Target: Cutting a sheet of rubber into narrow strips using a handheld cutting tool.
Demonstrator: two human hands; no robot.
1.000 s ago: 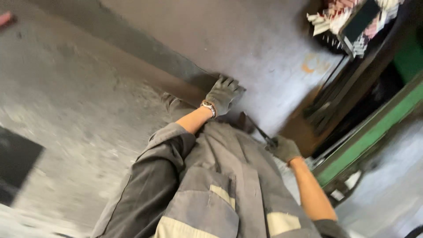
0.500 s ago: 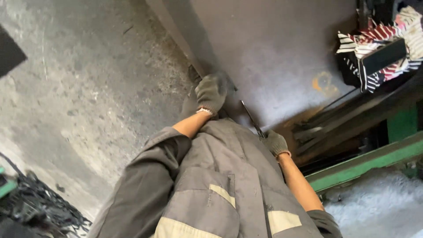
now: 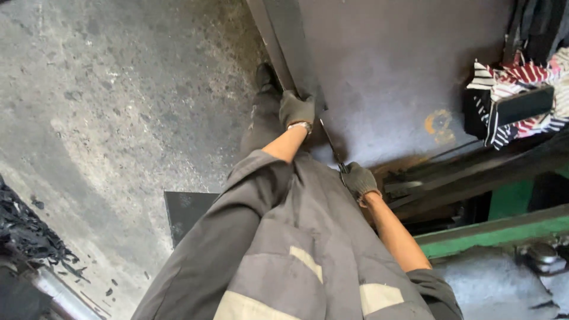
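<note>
The left hand [image 3: 296, 109], gloved, is closed over the edge of the dark metal sheet [image 3: 385, 77] lying beside the concrete floor [image 3: 118, 118]. The right hand [image 3: 358, 179], gloved, is clamped on the sheet's near edge. A slipped grip may trap fingers beneath the sheet.

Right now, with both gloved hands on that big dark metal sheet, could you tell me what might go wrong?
The left hand grips the metal sheet at its edge, so fingers could get pinched or cut. The right hand grips a thin rod against the sheet; it might slip. Black scraps litter the floor, a possible trip hazard.
</note>
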